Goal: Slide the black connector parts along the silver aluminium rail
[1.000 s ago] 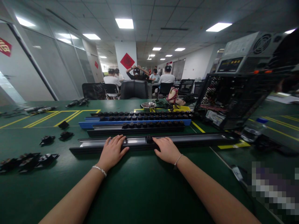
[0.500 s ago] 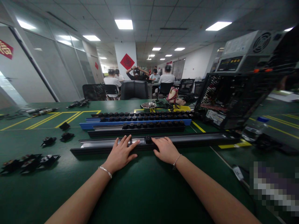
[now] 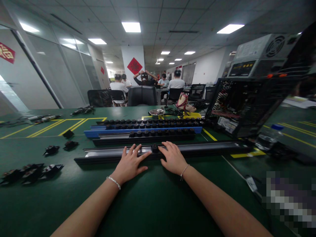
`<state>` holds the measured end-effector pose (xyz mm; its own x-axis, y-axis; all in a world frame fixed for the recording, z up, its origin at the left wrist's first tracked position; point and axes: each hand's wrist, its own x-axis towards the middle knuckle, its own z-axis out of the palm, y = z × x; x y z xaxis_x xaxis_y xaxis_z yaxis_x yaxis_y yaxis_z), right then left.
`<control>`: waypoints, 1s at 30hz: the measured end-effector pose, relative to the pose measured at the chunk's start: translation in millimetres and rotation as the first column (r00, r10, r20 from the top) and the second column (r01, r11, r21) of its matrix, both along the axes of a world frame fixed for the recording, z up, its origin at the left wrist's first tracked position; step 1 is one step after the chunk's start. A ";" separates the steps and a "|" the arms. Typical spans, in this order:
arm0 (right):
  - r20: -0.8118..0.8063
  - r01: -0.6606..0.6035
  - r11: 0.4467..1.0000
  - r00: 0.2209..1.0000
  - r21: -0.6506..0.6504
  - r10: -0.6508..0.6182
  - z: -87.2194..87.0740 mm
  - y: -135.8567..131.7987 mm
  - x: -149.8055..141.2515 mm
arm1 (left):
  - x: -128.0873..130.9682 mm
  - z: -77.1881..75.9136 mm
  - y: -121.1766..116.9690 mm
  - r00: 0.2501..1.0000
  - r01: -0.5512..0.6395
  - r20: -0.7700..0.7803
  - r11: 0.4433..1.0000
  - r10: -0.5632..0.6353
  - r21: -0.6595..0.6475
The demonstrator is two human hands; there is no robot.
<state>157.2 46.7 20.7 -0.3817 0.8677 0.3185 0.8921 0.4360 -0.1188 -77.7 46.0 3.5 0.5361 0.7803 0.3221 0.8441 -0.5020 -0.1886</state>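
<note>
Fairly dim in here, I'd say: the square ceiling panels glow a flat white, yet the green tabletop stays dark, blackest toward the near edge. A bright streak of glare runs along the metal rail, and the forearms cast soft shadows. Walls and tower lean and stretch toward the sides, distant people look soft, and coarse blocks blot out the lower right corner.

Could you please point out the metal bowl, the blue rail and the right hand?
metal bowl (image 3: 150,112): head view, on its rim at the left.
blue rail (image 3: 92,134): head view, on its long front side.
right hand (image 3: 174,160): head view, mid-back.
</note>
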 end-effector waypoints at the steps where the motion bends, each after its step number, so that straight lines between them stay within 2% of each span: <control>1: 0.003 0.001 1.000 1.000 -0.015 -0.001 -0.7 0.4 -0.2 | 1.7 -0.6 0.0 1.000 0.004 0.000 1.000 -0.004 0.004; 7: 0.024 0.012 0.998 1.000 -0.065 -0.011 -1.7 1.1 -1.6 | 10.5 -1.2 -1.0 1.000 -0.001 0.012 1.000 0.001 0.013; 30: 0.032 0.032 0.999 0.999 0.001 -0.032 -6.6 -1.7 -17.6 | 16.8 -1.4 -2.5 0.998 -0.046 0.043 0.999 0.047 -0.007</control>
<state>139.6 45.0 14.2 -0.3639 0.8795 0.3068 0.9088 0.4075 -0.0901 -60.9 43.4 2.1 0.4849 0.8061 0.3391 0.8738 -0.4630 -0.1488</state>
